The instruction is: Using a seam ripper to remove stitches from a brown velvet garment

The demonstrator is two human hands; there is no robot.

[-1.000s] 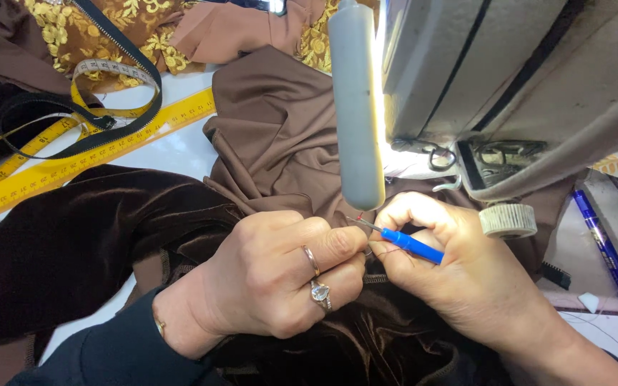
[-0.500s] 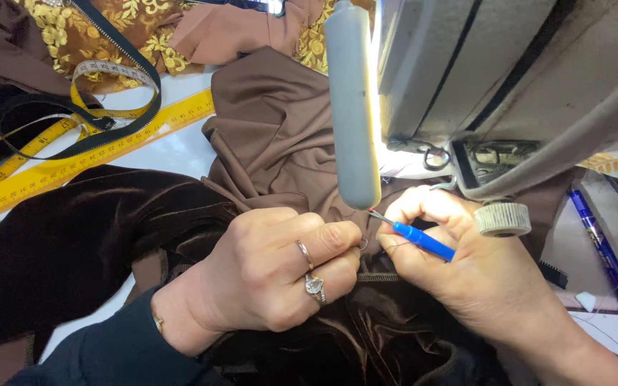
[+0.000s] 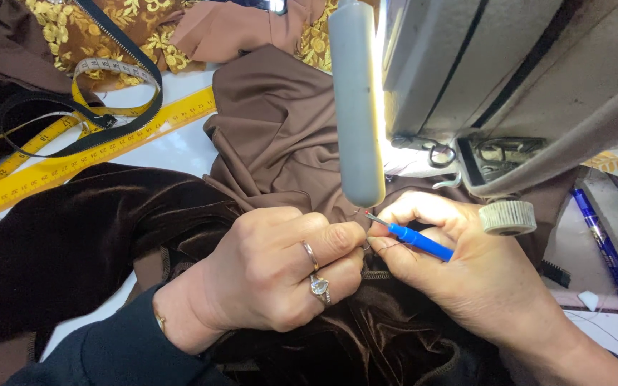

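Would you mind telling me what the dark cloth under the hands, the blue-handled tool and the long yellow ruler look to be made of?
The dark cloth looks like velvet: deep brown pile with soft sheen on its folds. The blue-handled tool, pinched in the right hand, seems to have a glossy plastic handle and a thin metal tip. The yellow ruler looks like rigid plastic or painted metal; I cannot tell which.

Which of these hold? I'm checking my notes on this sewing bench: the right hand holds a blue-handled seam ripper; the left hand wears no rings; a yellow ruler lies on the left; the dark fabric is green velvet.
1. The right hand holds a blue-handled seam ripper. True.
2. The left hand wears no rings. False: two rings show on its fingers.
3. A yellow ruler lies on the left. True.
4. The dark fabric is green. False: the velvet fabric is dark brown.
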